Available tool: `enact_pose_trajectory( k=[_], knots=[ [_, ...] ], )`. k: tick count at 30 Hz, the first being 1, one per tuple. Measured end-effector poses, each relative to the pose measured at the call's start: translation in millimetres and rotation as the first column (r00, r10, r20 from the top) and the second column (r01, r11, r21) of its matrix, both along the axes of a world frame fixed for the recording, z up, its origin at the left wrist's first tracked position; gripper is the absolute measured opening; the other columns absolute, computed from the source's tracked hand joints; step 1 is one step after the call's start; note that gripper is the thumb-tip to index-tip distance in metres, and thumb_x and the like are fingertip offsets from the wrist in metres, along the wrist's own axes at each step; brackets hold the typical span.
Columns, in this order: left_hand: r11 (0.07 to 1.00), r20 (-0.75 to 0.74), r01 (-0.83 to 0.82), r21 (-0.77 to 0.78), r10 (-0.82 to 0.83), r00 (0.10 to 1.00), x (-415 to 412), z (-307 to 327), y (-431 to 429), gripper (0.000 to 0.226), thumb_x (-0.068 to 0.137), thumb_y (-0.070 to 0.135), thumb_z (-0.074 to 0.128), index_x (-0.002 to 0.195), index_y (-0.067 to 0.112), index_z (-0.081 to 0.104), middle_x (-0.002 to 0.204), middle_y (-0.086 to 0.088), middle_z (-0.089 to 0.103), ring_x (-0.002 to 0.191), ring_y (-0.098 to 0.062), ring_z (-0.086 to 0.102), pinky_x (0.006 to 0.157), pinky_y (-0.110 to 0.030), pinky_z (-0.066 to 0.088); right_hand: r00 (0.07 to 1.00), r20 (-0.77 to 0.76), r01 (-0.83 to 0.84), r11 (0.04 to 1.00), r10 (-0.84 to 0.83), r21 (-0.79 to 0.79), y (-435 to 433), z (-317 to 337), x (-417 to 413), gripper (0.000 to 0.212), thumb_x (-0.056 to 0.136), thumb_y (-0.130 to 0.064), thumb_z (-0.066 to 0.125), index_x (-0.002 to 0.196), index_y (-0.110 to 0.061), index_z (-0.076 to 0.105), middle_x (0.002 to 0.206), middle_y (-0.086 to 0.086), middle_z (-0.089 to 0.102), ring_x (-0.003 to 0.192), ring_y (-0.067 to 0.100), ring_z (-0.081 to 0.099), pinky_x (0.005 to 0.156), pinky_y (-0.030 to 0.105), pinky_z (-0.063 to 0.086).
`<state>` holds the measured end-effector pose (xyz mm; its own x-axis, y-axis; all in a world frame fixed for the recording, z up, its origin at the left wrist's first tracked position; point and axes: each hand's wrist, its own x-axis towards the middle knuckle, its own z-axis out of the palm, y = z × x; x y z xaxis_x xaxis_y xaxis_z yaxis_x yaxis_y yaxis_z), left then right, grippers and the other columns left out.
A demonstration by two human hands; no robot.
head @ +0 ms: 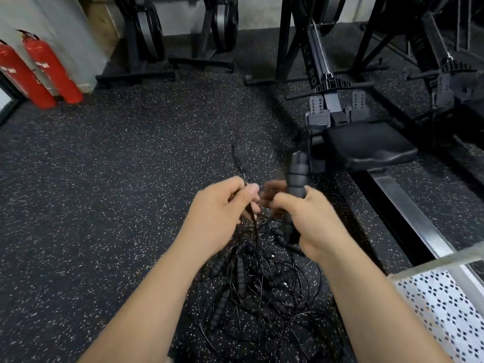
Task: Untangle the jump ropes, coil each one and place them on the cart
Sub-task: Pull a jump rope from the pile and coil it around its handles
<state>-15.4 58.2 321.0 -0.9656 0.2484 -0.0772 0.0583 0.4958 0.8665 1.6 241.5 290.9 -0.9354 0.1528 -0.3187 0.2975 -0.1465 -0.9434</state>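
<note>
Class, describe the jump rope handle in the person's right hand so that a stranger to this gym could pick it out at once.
Find the rowing machine's black seat on the right; just left of it, the right hand grips a black ribbed handle. It alone stands upright off the floor, while the other handles lie in the tangled pile below.

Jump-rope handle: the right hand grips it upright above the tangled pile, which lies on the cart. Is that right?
No. The head view shows the tangled pile lying on the speckled floor, not on the cart. The right hand does grip the jump-rope handle upright above it.
</note>
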Motion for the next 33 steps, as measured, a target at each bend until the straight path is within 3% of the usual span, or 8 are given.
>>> enact_pose_trajectory(
  k=[3,6,11,14,19,23,29,33],
  knots=[
    [0.984,0.016,-0.128,0.12,0.127,0.992,-6,8,-6,0.03,0.11,0.041,0.057,0.095,0.022,0.076,0.088,0.01,0.081,0.07,-0.002,0.072,0.071,-0.028,0.06,0.978,0.075,-0.203,0.974,0.196,0.104,-16,-6,5,0.035,0.083,-0.005,0.073,0.11,-0.026,0.081,0.109,0.003,0.083,0.108,0.027,0.073,0.11,0.052,0.048],
    [0.935,0.089,-0.262,0.24,0.247,0.965,-15,8,-19,0.032,0.109,0.043,0.059,0.098,0.019,0.077,0.09,0.003,0.081,0.071,-0.006,0.071,0.07,-0.035,0.056,0.931,0.12,-0.359,0.923,0.345,0.135,-29,-7,9,0.034,0.08,-0.006,0.072,0.111,-0.02,0.08,0.112,0.0,0.083,0.119,0.029,0.072,0.117,0.052,0.043],
    [0.837,0.165,-0.365,0.409,0.325,0.931,-34,0,-45,0.033,0.109,0.043,0.061,0.099,0.014,0.075,0.092,-0.003,0.08,0.078,-0.013,0.072,0.066,-0.03,0.048,0.864,0.162,-0.496,0.861,0.476,0.115,-45,-8,18,0.026,0.087,-0.002,0.074,0.111,-0.011,0.079,0.107,0.006,0.084,0.11,0.027,0.078,0.12,0.048,0.045],
    [0.799,0.197,-0.435,0.415,0.388,0.901,-44,-11,-59,0.032,0.109,0.042,0.06,0.1,0.014,0.074,0.09,-0.002,0.079,0.079,-0.014,0.072,0.064,-0.028,0.047,0.884,0.178,-0.46,0.873,0.433,0.162,-47,-8,18,0.026,0.084,-0.011,0.083,0.11,-0.01,0.078,0.103,0.007,0.084,0.104,0.024,0.08,0.11,0.041,0.053],
    [0.752,0.266,-0.537,0.382,0.467,0.843,-55,-29,-73,0.033,0.109,0.044,0.06,0.099,0.016,0.075,0.094,-0.004,0.08,0.078,-0.012,0.072,0.062,-0.026,0.05,0.903,0.141,-0.424,0.896,0.406,0.136,-37,8,20,0.024,0.092,0.005,0.077,0.114,0.006,0.068,0.096,0.018,0.082,0.08,0.019,0.08,0.065,0.02,0.056],
    [0.747,0.412,-0.569,0.343,0.425,0.806,-55,-38,-68,0.045,0.11,0.05,0.055,0.112,0.011,0.075,0.096,-0.006,0.08,0.075,-0.012,0.074,0.063,-0.026,0.054,0.918,0.074,-0.393,0.919,0.39,0.038,-31,25,20,0.026,0.093,0.007,0.076,0.117,0.009,0.066,0.101,0.022,0.081,0.099,0.036,0.081,0.079,0.033,0.064],
    [0.942,0.45,-0.241,0.234,0.114,0.886,-27,-29,-28,0.029,0.112,0.021,0.047,0.12,0.014,0.074,0.106,-0.003,0.083,0.107,-0.027,0.079,0.095,-0.041,0.059,0.987,-0.062,-0.154,0.977,0.146,-0.148,-19,38,16,0.024,0.092,0.006,0.076,0.115,0.004,0.068,0.103,0.027,0.08,0.093,0.033,0.079,0.084,0.041,0.066],
    [0.97,0.361,0.243,-0.025,-0.218,0.907,-5,-33,-7,0.05,0.101,0.004,0.055,0.118,0.047,0.073,0.122,0.026,0.075,0.12,0.003,0.067,0.115,-0.034,0.044,0.996,-0.088,-0.012,0.973,-0.009,-0.232,-12,41,13,0.025,0.096,0.006,0.073,0.12,0.003,0.068,0.106,0.023,0.081,0.099,0.034,0.08,0.082,0.039,0.064]
  ],
)
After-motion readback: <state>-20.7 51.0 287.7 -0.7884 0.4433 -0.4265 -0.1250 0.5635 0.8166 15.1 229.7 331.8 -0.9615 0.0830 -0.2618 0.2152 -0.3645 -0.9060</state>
